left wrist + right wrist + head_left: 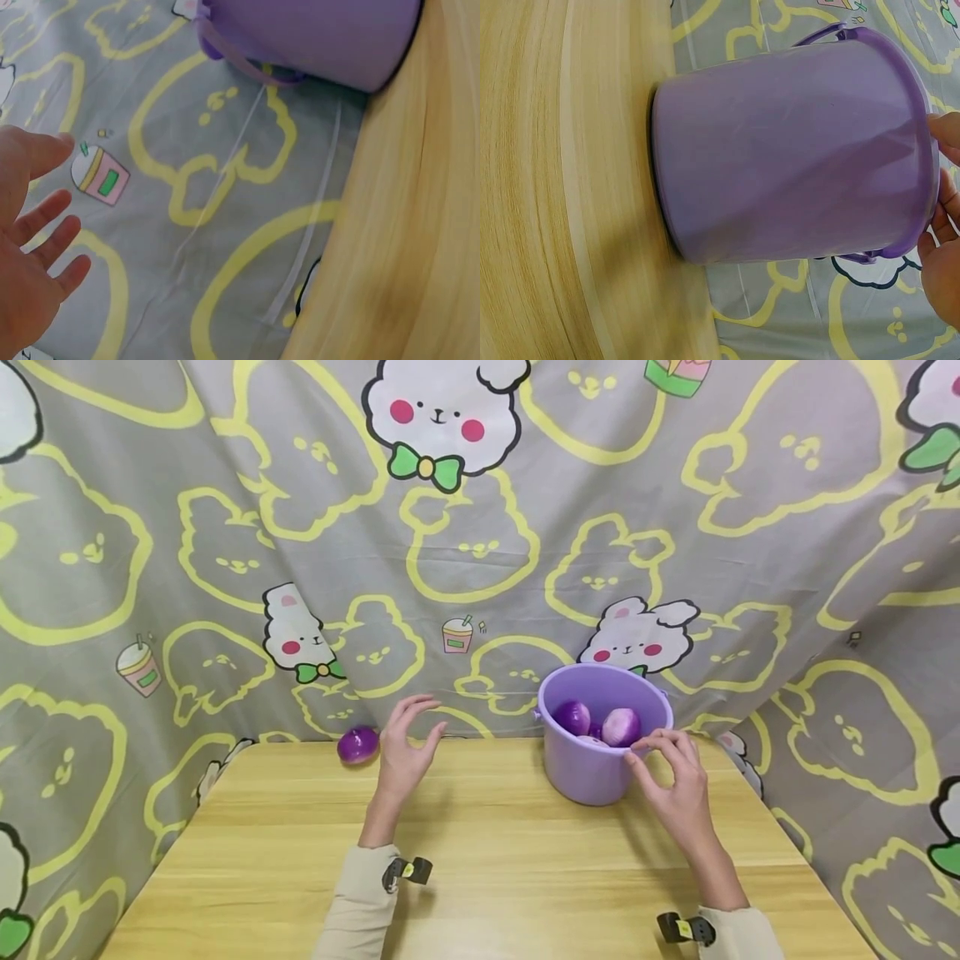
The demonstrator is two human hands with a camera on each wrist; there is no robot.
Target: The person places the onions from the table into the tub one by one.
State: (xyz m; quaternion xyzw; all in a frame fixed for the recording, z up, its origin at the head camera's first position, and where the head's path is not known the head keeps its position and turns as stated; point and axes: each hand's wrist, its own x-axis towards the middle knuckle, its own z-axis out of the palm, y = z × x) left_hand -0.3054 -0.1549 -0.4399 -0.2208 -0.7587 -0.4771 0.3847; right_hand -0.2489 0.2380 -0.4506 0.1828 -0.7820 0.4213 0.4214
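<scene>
A purple bucket (588,777) stands upright on the table, at its back right. Inside it lie several purple onions (621,727), partly hidden by the wall. At the bucket's near right rim is my right hand (678,777), its thumb and fingertips holding the edge. The right wrist view shows the thumb (946,133) against the rim and the other fingers further along it. My left hand (405,756) hovers over the back of the table with fingers spread and gently curved, holding nothing. Just left of it, a single purple onion (357,746) sits near the back edge.
The wooden table (480,860) reaches back to a grey patterned cloth (480,568), which hangs behind it and on both sides. A thin purple handle (240,56) hangs down the bucket's side. Dark cameras (411,871) are strapped at both wrists.
</scene>
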